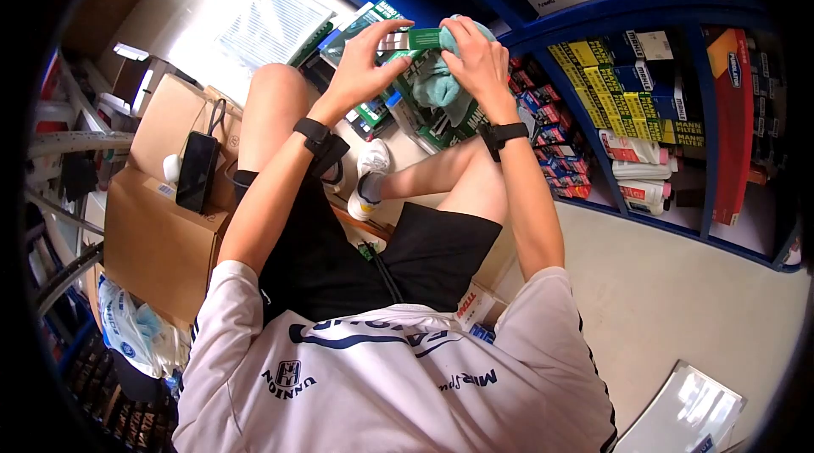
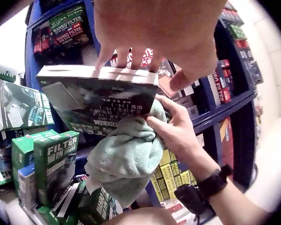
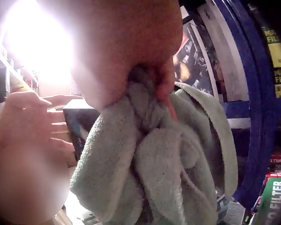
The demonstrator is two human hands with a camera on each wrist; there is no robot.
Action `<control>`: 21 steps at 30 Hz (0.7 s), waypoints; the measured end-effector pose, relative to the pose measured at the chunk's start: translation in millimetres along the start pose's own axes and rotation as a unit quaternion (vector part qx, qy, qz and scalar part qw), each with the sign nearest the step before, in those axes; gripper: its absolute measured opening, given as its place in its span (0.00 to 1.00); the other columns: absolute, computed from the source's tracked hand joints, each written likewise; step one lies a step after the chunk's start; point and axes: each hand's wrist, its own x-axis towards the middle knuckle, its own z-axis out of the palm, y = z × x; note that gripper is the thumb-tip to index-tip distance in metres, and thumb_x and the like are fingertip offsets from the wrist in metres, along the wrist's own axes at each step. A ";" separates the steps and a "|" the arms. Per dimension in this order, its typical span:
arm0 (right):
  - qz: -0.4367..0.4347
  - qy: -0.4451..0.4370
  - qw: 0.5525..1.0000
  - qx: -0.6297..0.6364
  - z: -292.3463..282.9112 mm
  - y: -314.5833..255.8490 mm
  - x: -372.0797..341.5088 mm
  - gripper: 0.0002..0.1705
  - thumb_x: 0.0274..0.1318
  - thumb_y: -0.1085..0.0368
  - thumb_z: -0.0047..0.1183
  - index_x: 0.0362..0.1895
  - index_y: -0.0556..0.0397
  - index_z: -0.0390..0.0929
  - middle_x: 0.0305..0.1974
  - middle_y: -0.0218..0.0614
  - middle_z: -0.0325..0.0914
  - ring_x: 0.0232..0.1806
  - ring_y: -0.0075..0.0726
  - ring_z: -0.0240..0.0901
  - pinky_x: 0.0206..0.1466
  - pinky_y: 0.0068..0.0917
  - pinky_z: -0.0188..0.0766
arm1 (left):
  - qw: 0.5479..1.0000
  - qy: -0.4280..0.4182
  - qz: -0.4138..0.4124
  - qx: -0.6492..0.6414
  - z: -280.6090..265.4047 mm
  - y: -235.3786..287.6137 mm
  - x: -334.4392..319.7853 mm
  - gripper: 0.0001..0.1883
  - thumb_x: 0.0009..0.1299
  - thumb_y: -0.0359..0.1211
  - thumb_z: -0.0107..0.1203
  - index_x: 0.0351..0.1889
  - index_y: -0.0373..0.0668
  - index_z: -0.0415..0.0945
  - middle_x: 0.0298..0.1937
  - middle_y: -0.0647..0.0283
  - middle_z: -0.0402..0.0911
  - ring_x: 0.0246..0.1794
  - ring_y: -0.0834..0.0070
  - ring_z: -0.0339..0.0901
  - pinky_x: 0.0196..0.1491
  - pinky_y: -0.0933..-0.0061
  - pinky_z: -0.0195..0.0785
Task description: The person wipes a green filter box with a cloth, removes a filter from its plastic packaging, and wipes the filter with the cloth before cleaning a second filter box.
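A dark green filter box is held up in front of the person, its narrow white side facing upward in the left wrist view. The left hand grips one end of it, fingers over the white side. The right hand holds a bunched pale green cloth at the other end of the box. In the right wrist view the cloth hangs in folds from the fingers and covers much of the box.
Green filter boxes stand below the hands. Blue shelves with yellow-and-black filter boxes rise at the right. A cardboard box with a phone on top stands at the left.
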 end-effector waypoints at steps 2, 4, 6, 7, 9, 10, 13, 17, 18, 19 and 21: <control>0.021 0.010 1.000 -0.006 -4.4 2.2 -4.6 0.29 0.55 0.61 0.70 0.63 0.38 0.81 0.66 0.33 0.83 0.47 0.60 0.88 0.48 0.53 0.86 | 0.996 0.007 0.009 -0.091 -3.4 -2.4 2.4 0.25 0.72 0.37 0.68 0.66 0.40 0.82 0.60 0.47 0.88 0.57 0.56 0.88 0.59 0.60 0.81; 0.028 0.012 1.000 -0.007 -6.8 5.9 -7.2 0.30 0.56 0.61 0.71 0.64 0.38 0.80 0.66 0.33 0.83 0.47 0.60 0.88 0.48 0.53 0.86 | 0.994 0.033 -0.059 -0.089 -3.1 -4.6 2.1 0.24 0.74 0.38 0.67 0.65 0.39 0.82 0.62 0.46 0.88 0.59 0.56 0.88 0.62 0.59 0.80; 0.028 0.023 0.999 -0.013 -10.0 10.0 -11.9 0.32 0.56 0.61 0.73 0.66 0.37 0.79 0.67 0.33 0.82 0.46 0.60 0.88 0.47 0.52 0.86 | 0.984 0.087 -0.140 -0.066 8.4 -33.7 -0.9 0.24 0.77 0.40 0.64 0.64 0.33 0.81 0.63 0.46 0.88 0.61 0.54 0.87 0.66 0.57 0.77; 0.030 0.022 0.999 -0.014 -12.6 9.2 -14.1 0.32 0.56 0.61 0.73 0.66 0.37 0.79 0.67 0.33 0.82 0.46 0.60 0.88 0.47 0.52 0.86 | 0.971 0.101 -0.203 -0.074 9.7 -38.2 -1.6 0.26 0.77 0.42 0.64 0.63 0.30 0.81 0.61 0.44 0.88 0.60 0.53 0.88 0.65 0.56 0.78; 0.028 0.032 0.999 -0.009 -16.6 7.3 -14.5 0.30 0.56 0.61 0.70 0.65 0.35 0.81 0.65 0.30 0.83 0.46 0.61 0.87 0.46 0.51 0.86 | 0.948 0.103 -0.300 -0.037 11.3 -46.5 -3.7 0.28 0.77 0.45 0.64 0.63 0.29 0.80 0.58 0.41 0.89 0.58 0.57 0.88 0.62 0.58 0.79; 0.028 0.033 0.999 -0.009 -18.0 6.1 -14.4 0.30 0.56 0.61 0.70 0.65 0.35 0.81 0.65 0.30 0.83 0.46 0.61 0.87 0.46 0.51 0.86 | 0.948 0.103 -0.299 -0.036 11.4 -53.0 -3.0 0.28 0.77 0.45 0.64 0.63 0.29 0.80 0.58 0.41 0.89 0.58 0.57 0.88 0.62 0.58 0.79; 0.019 0.050 0.998 -0.015 -22.5 2.1 -17.3 0.32 0.55 0.62 0.72 0.65 0.35 0.80 0.65 0.31 0.83 0.44 0.61 0.87 0.43 0.49 0.86 | 0.864 0.030 -0.458 -0.205 12.6 -60.1 -1.5 0.32 0.78 0.50 0.65 0.66 0.30 0.78 0.58 0.39 0.87 0.57 0.57 0.88 0.61 0.60 0.80; 0.009 0.038 0.999 -0.015 -25.8 -5.2 -21.0 0.33 0.53 0.63 0.73 0.66 0.35 0.80 0.65 0.33 0.83 0.42 0.61 0.88 0.42 0.48 0.86 | 0.711 0.016 -0.474 -0.519 8.2 -42.6 -0.8 0.34 0.81 0.51 0.64 0.66 0.27 0.75 0.59 0.42 0.85 0.56 0.55 0.87 0.65 0.57 0.82; 0.001 0.035 0.999 -0.018 -26.1 -7.0 -21.4 0.34 0.53 0.63 0.74 0.66 0.36 0.79 0.65 0.34 0.83 0.42 0.61 0.88 0.41 0.48 0.86 | 0.715 0.006 -0.467 -0.520 8.6 -38.7 -0.2 0.28 0.83 0.47 0.62 0.66 0.29 0.76 0.60 0.44 0.86 0.56 0.58 0.88 0.65 0.59 0.83; 0.002 0.036 0.999 -0.018 -24.4 -6.5 -22.8 0.34 0.53 0.63 0.74 0.66 0.36 0.79 0.65 0.34 0.83 0.42 0.61 0.88 0.41 0.48 0.86 | 0.719 -0.005 -0.460 -0.521 9.7 -37.3 -0.1 0.23 0.85 0.43 0.60 0.65 0.32 0.76 0.60 0.47 0.87 0.56 0.60 0.88 0.64 0.61 0.84; -0.003 0.034 0.999 -0.013 -20.5 -4.3 -26.1 0.35 0.53 0.65 0.73 0.66 0.36 0.79 0.66 0.35 0.82 0.42 0.61 0.88 0.41 0.47 0.86 | 0.687 -0.009 -0.444 -0.575 8.5 -55.5 -0.1 0.16 0.84 0.36 0.62 0.60 0.33 0.78 0.58 0.50 0.88 0.54 0.64 0.89 0.63 0.64 0.85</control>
